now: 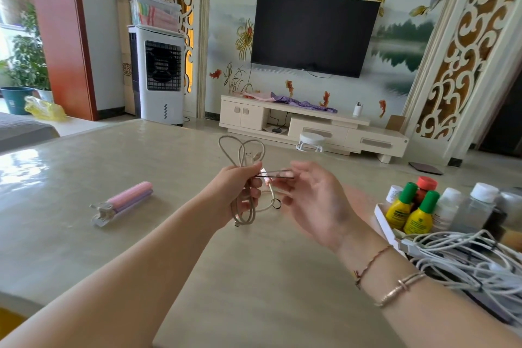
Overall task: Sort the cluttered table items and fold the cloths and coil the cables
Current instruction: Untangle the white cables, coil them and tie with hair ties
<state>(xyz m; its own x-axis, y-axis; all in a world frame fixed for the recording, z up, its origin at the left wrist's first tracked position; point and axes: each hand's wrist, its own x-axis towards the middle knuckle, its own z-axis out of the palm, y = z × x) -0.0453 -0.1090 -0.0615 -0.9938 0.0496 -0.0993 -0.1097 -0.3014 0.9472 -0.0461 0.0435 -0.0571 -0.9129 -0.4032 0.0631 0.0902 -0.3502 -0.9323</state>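
Above the beige tabletop (254, 277) she holds the looped grey cable (243, 167) up in front of her; it looks light, limp and springy, best pinched where the loops cross. Her left hand (236, 192) has its grip curled round that bundle, while the right hand (310, 200), palm turned inward, pinches a thin black band (278, 176) stretched toward the cable.

The left hand (236, 192) grips a looped beige cable (244, 162) above the counter (169, 248). The right hand (313, 200) pinches a thin black band (275, 176) stretched toward the left hand. A pink roll (124, 202) lies on the counter to the left. At the right, a tray (385, 223) holds bottles (419, 216), with tangled white cables (466, 260) nearer.
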